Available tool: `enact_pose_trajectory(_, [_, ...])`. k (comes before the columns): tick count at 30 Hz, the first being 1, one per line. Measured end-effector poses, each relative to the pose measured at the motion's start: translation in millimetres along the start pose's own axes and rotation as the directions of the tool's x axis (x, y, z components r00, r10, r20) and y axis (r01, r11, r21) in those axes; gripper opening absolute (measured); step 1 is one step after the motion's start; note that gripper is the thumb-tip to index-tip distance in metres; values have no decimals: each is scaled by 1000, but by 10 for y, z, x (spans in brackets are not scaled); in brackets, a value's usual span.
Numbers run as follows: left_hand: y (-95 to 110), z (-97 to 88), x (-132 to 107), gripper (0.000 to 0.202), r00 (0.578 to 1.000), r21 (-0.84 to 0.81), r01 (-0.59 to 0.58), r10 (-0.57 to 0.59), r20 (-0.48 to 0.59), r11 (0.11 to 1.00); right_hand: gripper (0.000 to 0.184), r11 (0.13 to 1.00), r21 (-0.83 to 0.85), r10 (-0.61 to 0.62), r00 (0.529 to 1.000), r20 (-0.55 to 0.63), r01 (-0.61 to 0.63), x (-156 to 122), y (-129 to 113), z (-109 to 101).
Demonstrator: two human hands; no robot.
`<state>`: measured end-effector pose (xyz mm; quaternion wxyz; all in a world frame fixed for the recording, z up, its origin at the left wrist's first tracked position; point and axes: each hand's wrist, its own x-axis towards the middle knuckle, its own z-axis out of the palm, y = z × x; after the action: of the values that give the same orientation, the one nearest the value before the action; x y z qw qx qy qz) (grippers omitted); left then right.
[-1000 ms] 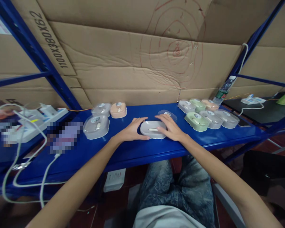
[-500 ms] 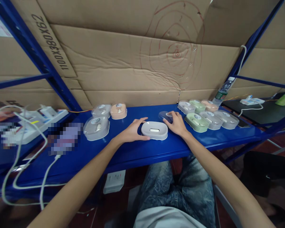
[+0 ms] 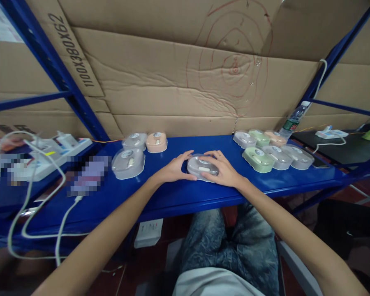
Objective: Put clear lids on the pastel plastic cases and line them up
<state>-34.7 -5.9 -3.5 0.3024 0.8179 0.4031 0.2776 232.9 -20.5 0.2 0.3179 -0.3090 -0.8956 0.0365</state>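
Note:
A grey soap box (image 3: 193, 167) lies on the blue tabletop in front of me, a white bar in its middle. Its clear lid (image 3: 207, 161) now covers the base; whether it is fully seated I cannot tell. My right hand (image 3: 222, 168) grips the lid from the right, fingers over the far rim and thumb at the near one. My left hand (image 3: 177, 167) braces the box's left end, thumb and fingertips at its near and far edges, with a gap at the palm.
Several lidded soap boxes in green (image 3: 258, 160), grey and peach stand at the right, and three more, including a peach one (image 3: 156, 142), at the left. A water bottle (image 3: 292, 121) leans at the back right. A phone (image 3: 91, 174) with a white cable lies left. Cardboard (image 3: 160, 74) stands behind.
My right hand has brought the clear lid leftward from the tabletop onto the grey soap box. My left hand stays at the box's left end. The view has shifted slightly.

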Motion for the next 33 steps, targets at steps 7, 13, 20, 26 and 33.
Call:
enact_pose_trajectory(7, [-29, 0, 12, 110, 999, 58, -29, 28, 27, 998, 65, 999, -18, -34, 991, 130, 37, -3, 33, -83])
enact_pose_trajectory(13, [-38, 7, 19, 102, 997, 125, -66, 61, 48, 990, 65, 983, -181, 46, 982, 181, -13, -16, -106, -105])
enact_pose_trajectory(20, [34, 11, 3, 111, 1000, 150, -16, 11, 29, 989, 63, 727, -624, 339, 940, -35, -285, 61, 9, -47])
enact_pose_trajectory(26, [78, -43, -9, 105, 998, 162, 17, -27, 58, 987, 69, 529, -776, 421, 900, -113, -344, 251, 612, -190])
enact_pose_trajectory(33, [47, -27, 1, 92, 999, 214, 5, -15, 45, 977, 69, 460, -769, 518, 838, -172, -443, 352, 991, -258])
